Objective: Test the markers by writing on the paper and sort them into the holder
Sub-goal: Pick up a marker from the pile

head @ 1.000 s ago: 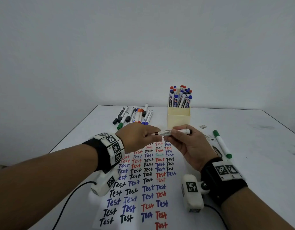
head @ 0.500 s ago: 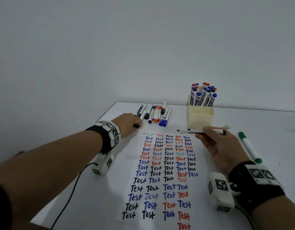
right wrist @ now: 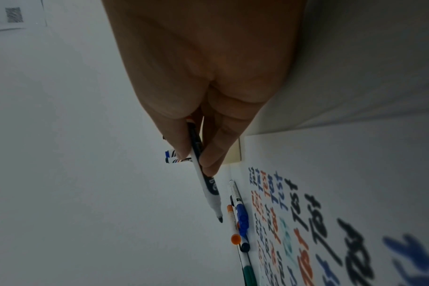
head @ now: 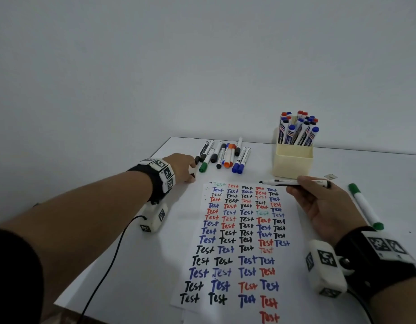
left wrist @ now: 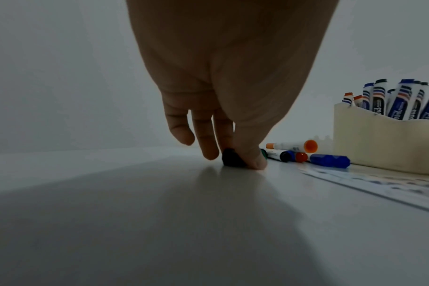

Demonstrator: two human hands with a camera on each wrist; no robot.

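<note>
One paper [head: 239, 244] filled with "Test" words lies on the table [head: 366, 164]. One holder [head: 292, 163] stands behind it. The right hand [head: 323, 206] pinches an uncapped black marker [head: 293, 182] above the paper's far edge; the left hand [head: 182, 168] pinches its black cap [left wrist: 232, 159] against the table.

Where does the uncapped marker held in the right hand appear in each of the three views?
Head: the marker lies level, right of centre, above the paper's top edge.
Left wrist: not in it.
Right wrist: centre, the marker slants down from the fingers, tip lowest.
Shared landmark: the cream holder.
</note>
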